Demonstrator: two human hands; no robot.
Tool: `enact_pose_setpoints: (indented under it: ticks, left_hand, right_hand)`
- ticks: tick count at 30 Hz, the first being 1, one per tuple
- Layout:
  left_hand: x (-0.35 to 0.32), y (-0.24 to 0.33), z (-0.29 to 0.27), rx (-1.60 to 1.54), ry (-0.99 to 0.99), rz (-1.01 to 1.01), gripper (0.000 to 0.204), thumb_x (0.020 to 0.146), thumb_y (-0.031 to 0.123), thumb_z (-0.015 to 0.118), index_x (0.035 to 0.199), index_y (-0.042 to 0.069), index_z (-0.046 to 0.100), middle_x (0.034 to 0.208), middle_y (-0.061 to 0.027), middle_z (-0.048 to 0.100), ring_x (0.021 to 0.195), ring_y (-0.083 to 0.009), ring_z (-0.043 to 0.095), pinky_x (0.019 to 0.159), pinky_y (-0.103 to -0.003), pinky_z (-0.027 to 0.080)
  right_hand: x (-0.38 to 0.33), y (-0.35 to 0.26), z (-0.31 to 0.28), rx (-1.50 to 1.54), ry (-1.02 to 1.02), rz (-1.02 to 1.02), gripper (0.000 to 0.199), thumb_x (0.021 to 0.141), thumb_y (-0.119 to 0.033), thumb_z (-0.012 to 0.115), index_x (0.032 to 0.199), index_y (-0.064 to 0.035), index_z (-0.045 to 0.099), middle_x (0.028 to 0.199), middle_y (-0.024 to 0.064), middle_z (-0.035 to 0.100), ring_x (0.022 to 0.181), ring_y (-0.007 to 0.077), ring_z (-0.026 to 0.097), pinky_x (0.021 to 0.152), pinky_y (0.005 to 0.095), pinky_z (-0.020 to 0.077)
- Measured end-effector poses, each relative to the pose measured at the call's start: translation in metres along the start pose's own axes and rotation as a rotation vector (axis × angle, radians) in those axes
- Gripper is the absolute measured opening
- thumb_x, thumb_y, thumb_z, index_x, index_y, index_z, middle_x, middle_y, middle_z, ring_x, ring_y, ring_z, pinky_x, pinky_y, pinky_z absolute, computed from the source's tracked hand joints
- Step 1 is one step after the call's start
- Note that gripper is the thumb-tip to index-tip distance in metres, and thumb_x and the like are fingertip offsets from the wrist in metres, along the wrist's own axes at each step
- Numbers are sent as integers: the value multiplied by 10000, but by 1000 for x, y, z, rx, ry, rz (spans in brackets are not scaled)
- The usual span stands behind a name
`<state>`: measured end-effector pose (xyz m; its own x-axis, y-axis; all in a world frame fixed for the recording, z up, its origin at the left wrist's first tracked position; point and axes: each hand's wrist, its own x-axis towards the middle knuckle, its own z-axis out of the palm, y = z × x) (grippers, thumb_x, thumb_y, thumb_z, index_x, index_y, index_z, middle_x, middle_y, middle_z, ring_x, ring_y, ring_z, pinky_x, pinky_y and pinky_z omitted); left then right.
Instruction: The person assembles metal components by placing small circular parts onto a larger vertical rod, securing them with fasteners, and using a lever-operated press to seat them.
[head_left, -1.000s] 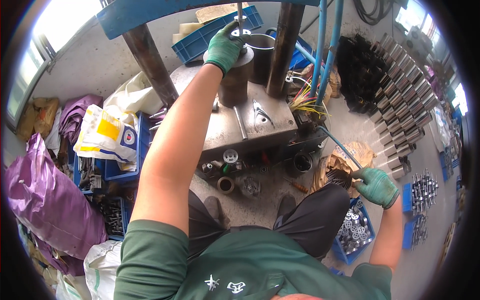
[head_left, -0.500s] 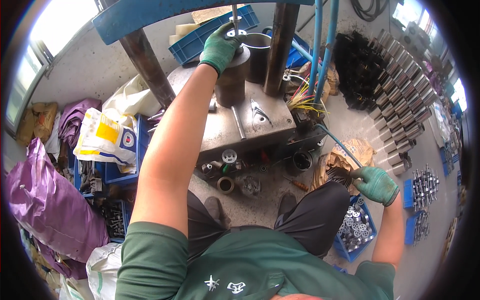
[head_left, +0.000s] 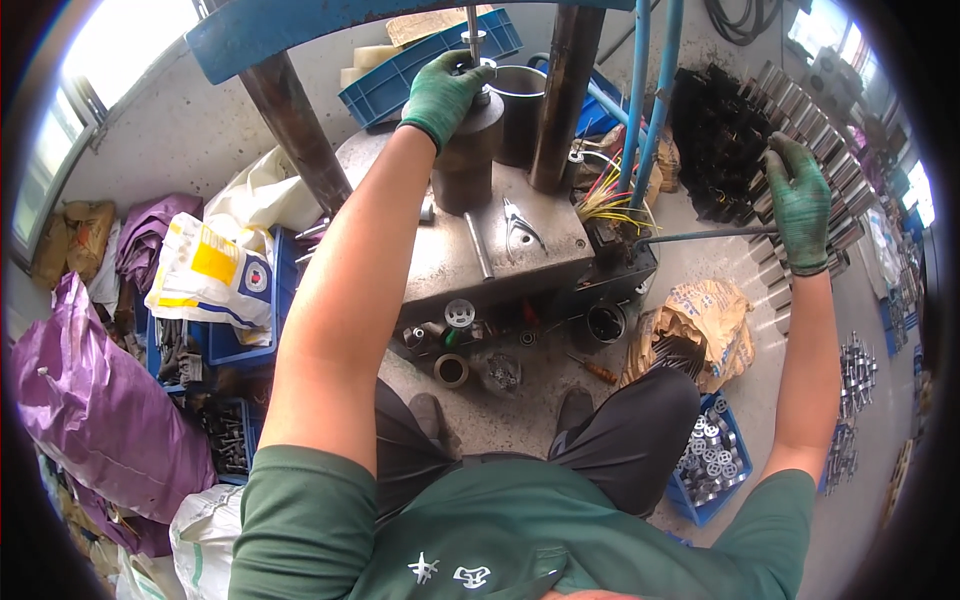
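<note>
Rod assembly (head_left: 471,18) first: it's held upright at the top of a thick steel cylinder (head_left: 466,170), with a pale flat disc (head_left: 474,37) on it and a second one mostly hidden by fingers. The left hand (head_left: 441,100) is curled closed around it, in a knitted green glove. The right hand (head_left: 803,215), gloved to match, is raised with fingers spread and loosely bent, and nothing seems to be gripped. A thin lever (head_left: 710,236) ends right by it; whether it's touched can't be told.

Progress-wise, the assembly looks to be lined up already, but the piece probably isn't finished, given that it's being steadied by hand. Plenty of loose spoked wheels (head_left: 708,455) are heaped in a blue crate (head_left: 703,514), though whether those are done or waiting can't be told.

As for materials, the cylinder is dull and worn, and so is the heavy metal tabletop (head_left: 550,265), where a smooth round bar (head_left: 478,245) and slim-nosed pliers (head_left: 516,222) are laid. Further out, crumpled brown paper (head_left: 728,335) is wrapped around dark thin pieces, shiny tubes (head_left: 835,175) are stacked in rows to the right, and a creased purple sack (head_left: 110,385) is slumped on the left.
</note>
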<state>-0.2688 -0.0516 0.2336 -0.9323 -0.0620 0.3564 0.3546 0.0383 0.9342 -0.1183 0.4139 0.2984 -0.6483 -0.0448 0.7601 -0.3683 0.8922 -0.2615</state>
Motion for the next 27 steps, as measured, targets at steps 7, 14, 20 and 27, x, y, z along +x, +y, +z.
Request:
enact_pose_setpoints:
  ticks: [7,14,20,27]
  left_hand:
    - [-2,1,4,87,21,10,388,929,186,853,1248,5,726,1029,-49,762,878,-112,709,815,-270,606]
    - [-3,2,3,170,54,38,394,922,204,862,1243,18,730,1019,-51,767,853,-113,713,800,-266,605]
    - [1,-1,-1,257,58,70,460,906,254,881,1264,18,713,1026,-79,774,830,-112,737,792,-265,629]
    - [-1,2,-3,179,28,55,471,900,249,885,1270,13,714,1024,-79,777,820,-113,738,788,-260,629]
  right_hand:
    - [-68,-12,-29,23,-292,132,322,985,-108,692,1289,-4,708,1214,157,750,1066,230,734,941,341,585]
    - [-181,-43,-63,-47,-1009,-17,299,878,-155,658,1128,-27,761,1034,218,749,944,400,729,880,460,587]
    - [-171,-45,-66,-33,-1060,-23,262,900,-182,655,1067,-15,767,1072,204,752,981,378,729,880,461,584]
    - [-162,-52,-67,-26,-967,87,302,909,-165,629,1140,-24,764,1084,200,758,1009,388,729,927,458,577]
